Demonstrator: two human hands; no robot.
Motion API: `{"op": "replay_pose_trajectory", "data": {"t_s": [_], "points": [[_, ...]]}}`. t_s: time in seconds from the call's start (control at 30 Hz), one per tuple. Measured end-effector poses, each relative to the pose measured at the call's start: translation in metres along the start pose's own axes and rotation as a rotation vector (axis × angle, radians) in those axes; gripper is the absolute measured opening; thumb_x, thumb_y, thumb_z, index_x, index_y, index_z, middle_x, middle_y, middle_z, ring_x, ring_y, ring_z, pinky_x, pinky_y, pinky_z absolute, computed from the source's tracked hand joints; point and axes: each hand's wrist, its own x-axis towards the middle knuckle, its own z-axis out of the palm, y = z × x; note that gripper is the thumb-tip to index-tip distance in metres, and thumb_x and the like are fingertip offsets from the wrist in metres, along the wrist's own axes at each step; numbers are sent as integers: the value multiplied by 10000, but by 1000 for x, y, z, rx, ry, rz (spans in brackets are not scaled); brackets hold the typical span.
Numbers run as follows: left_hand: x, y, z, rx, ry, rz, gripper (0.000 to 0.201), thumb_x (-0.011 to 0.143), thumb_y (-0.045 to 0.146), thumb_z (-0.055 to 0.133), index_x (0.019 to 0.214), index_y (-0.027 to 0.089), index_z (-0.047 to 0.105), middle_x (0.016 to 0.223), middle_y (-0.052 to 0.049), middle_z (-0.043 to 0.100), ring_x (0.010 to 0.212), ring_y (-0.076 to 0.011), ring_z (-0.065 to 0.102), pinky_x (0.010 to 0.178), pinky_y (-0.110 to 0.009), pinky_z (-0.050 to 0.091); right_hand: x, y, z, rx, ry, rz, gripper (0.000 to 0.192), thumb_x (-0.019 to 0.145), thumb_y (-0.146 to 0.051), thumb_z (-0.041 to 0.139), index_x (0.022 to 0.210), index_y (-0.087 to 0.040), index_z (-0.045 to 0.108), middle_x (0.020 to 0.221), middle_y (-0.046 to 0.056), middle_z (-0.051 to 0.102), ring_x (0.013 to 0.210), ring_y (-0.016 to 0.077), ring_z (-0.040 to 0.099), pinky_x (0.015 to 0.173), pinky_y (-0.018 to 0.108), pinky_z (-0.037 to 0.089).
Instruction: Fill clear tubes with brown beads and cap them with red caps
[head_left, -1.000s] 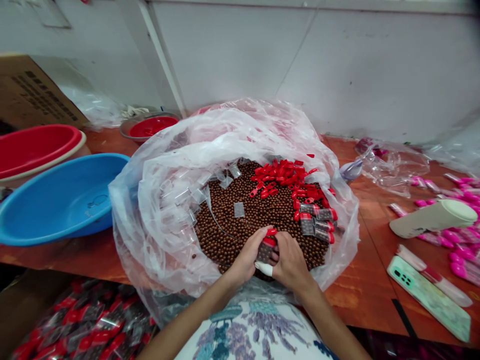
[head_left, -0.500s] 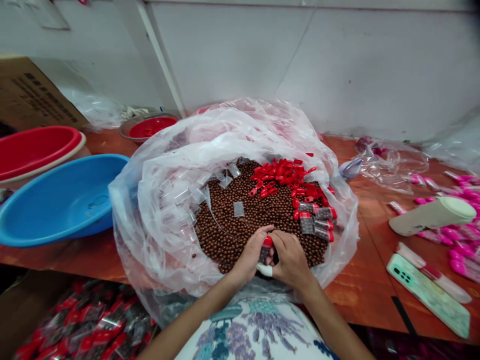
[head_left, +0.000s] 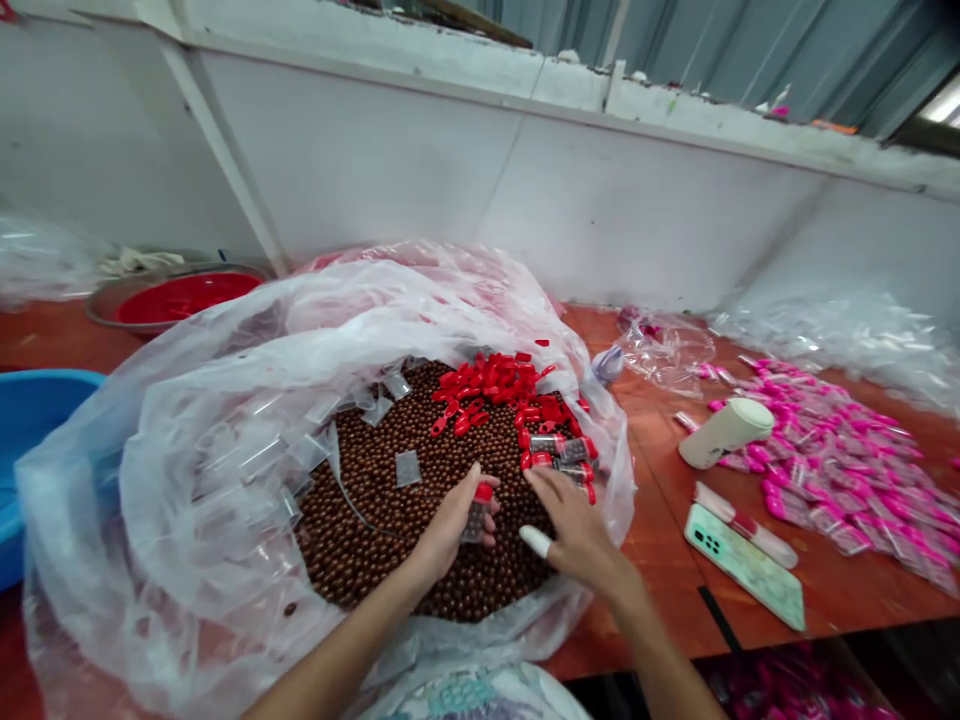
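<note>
Small red-capped tube [head_left: 477,512] gripped in my left hand [head_left: 450,525], over the brown beads [head_left: 390,500] in the plastic-lined bag [head_left: 187,470]. My right hand [head_left: 574,530] hovers open at 3 o'clock. Few filled tubes [head_left: 562,452] done; loose red caps [head_left: 491,385] at 12, plenty left.

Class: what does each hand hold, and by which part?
The left hand grips a red-capped vial around its clear body. The right hand holds nothing.
</note>
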Motion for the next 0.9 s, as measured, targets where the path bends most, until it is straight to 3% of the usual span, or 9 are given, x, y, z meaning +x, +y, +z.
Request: {"op": "replay_pose_trajectory", "data": {"t_s": [0.07,0.17,0.23,0.33,0.43,0.57,0.77,0.9], "points": [[17,12,8,231,-26,129,468,753,591,463,922,173,589,759,-30,566,553,-119,527,509,-259,472,-1,30,-15,-84,-19,63,821,676,-124,547,1404,-214,180,1428,121,269,1307,262,245,1026,463,286],[45,26,29,676,-77,456,400,656,446,661,959,188,622,923,-61,578,807,-190,566,763,-322,470,2,67,-24,-214,-84,76,946,566,-35,524,1414,-218,146,1465,131,181,1337,295,156,1024,495,252],[63,33,48,923,-126,556,612,577,371,739,1139,214,555,1092,-86,538,980,-251,537,884,-361,414,8,80,-25,-281,-109,65,954,548,-37,529,1409,-231,168,1451,129,215,1332,309,154,1021,507,232],[85,41,73,1273,-167,418,1040,445,381,807,1349,229,315,1286,-148,404,1081,-339,497,891,-416,407,19,85,-25,-314,-114,48,893,570,-98,560,1393,-195,227,1330,139,383,1270,311,262,1012,490,230],[97,46,86,1533,-176,299,1172,401,410,814,1385,226,203,1298,-177,376,1083,-371,496,857,-435,426,22,86,-25,-278,-92,56,763,585,-110,550,1321,-158,352,1157,127,497,1121,279,409,951,438,308],[94,46,83,1629,-148,319,952,439,412,787,1277,259,361,1230,-126,410,989,-320,552,792,-386,457,12,91,-20,-243,-53,98,556,606,-57,484,1152,-164,482,1127,111,505,1062,246,444,891,388,357],[74,38,73,1630,14,337,549,604,337,672,1107,232,477,1146,-114,415,921,-284,563,759,-381,449,4,94,-9,-169,-11,106,677,557,-33,459,1222,-156,420,1171,105,497,1094,239,421,935,379,335],[67,33,68,1610,88,274,459,643,186,573,1091,214,475,1105,-122,425,866,-269,581,733,-386,446,9,90,-10,-153,0,129,568,569,-59,488,1124,-182,501,1090,88,525,1042,243,438,902,377,355]]}}
